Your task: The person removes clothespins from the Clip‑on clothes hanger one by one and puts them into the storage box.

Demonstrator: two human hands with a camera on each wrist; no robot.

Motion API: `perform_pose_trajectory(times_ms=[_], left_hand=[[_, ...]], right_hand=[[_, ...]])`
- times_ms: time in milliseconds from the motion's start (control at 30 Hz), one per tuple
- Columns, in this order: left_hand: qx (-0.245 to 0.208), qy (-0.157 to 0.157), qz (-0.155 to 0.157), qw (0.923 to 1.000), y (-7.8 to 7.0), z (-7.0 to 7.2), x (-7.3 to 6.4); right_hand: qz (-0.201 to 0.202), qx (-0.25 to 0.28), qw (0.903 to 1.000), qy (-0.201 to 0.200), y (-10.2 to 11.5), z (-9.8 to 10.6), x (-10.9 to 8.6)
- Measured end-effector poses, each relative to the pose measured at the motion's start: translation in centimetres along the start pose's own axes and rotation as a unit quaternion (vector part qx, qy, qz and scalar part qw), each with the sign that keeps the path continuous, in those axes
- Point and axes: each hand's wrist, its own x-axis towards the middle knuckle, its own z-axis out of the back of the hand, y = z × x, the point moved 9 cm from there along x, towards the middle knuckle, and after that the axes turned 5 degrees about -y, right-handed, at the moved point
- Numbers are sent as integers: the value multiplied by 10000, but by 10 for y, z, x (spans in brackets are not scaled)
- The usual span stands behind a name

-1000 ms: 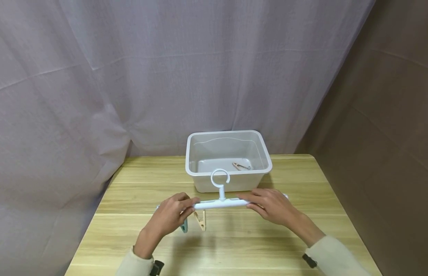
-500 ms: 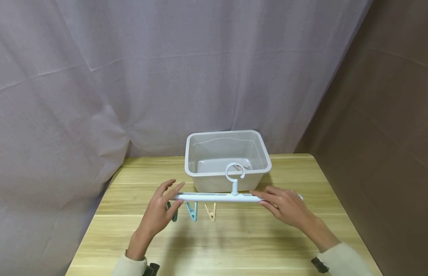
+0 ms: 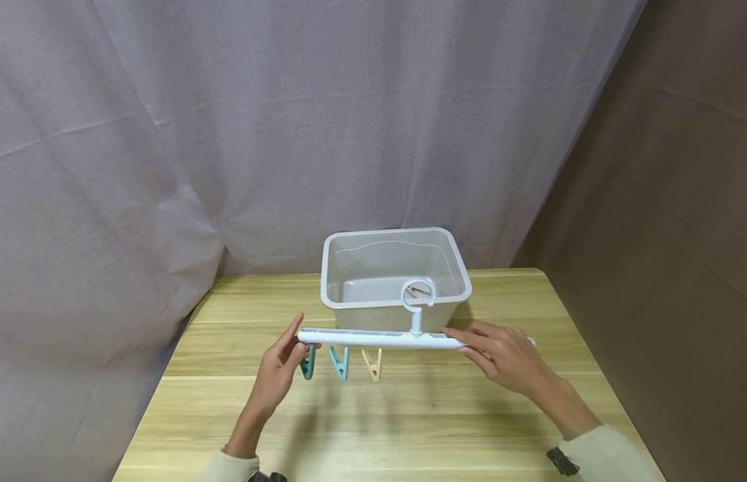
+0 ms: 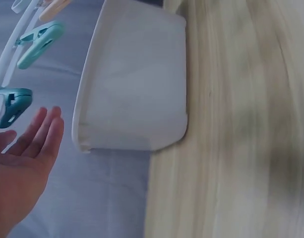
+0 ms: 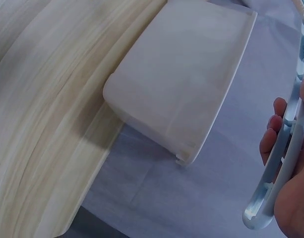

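A white plastic clothes hanger (image 3: 373,339) with a ring-shaped hook is held level above the table. My right hand (image 3: 505,356) grips its right part, fingers on the far side and palm on the near side in the right wrist view. My left hand (image 3: 277,375) is at the left end with fingers extended; in the left wrist view they lie just beside it, not curled round it. From the left half hang a dark green clip (image 4: 15,105), a light teal clip (image 3: 340,363) and a cream clip (image 3: 373,365).
A pale grey plastic bin (image 3: 385,314) stands at the back of the wooden table (image 3: 409,428). Inside it lies a small beige-and-metal clip (image 3: 419,292), partly seen through the hook. Grey curtains (image 3: 325,120) hang behind and at the sides.
The hanger has moved right and slightly up and levelled out. My left hand has loosened its hold and slid outward to the left end, uncovering the green and teal clips. My right hand keeps its grip.
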Motion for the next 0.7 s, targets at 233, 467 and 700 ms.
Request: perform_pose_trajectory(times_ms=[233,467,700], left_hand=[[-2123,690,570,9731,10,-18,-3],[-3982,1585,1017,8977,10,-34,-7],[-4450,1968,1315,8637,7,-38,-7]], right_hand=[[-14,5,10000,-56,-2,5,0],[-20,-34,10000,-18,-3,6,0],[-94,-143,9998,69,-8,6,-2]])
